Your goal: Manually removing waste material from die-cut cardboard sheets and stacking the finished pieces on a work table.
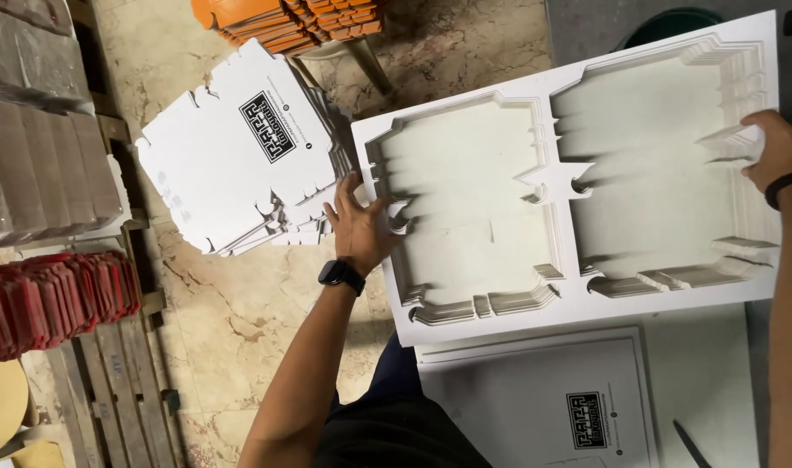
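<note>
A marbled beige stone floor [231,321] fills the left and middle of the frame, seen from above. Across the centre and upper right lies a thick stack of white die-cut cardboard sheets [578,299], its long axis running left to right with the right end tilted slightly upward in the frame. Two large windows are cut out of it, side by side, leaving a frame with a bar between them. The left hand [358,227], wearing a black watch, rests with fingers spread on the stack's left edge, pressing rather than gripping. The right hand [777,152], with a black band at the wrist, closes on the cardboard at the stack's right edge. Just left of the stack sits a fanned pile of white printed cut-outs [240,147] on the floor. Below, another white printed sheet [543,399] lies flat. At far left are a wooden pallet [118,390], red cardboard pieces [58,299] and brown stacks [40,165]; orange pieces [300,22] lie at top.
</note>
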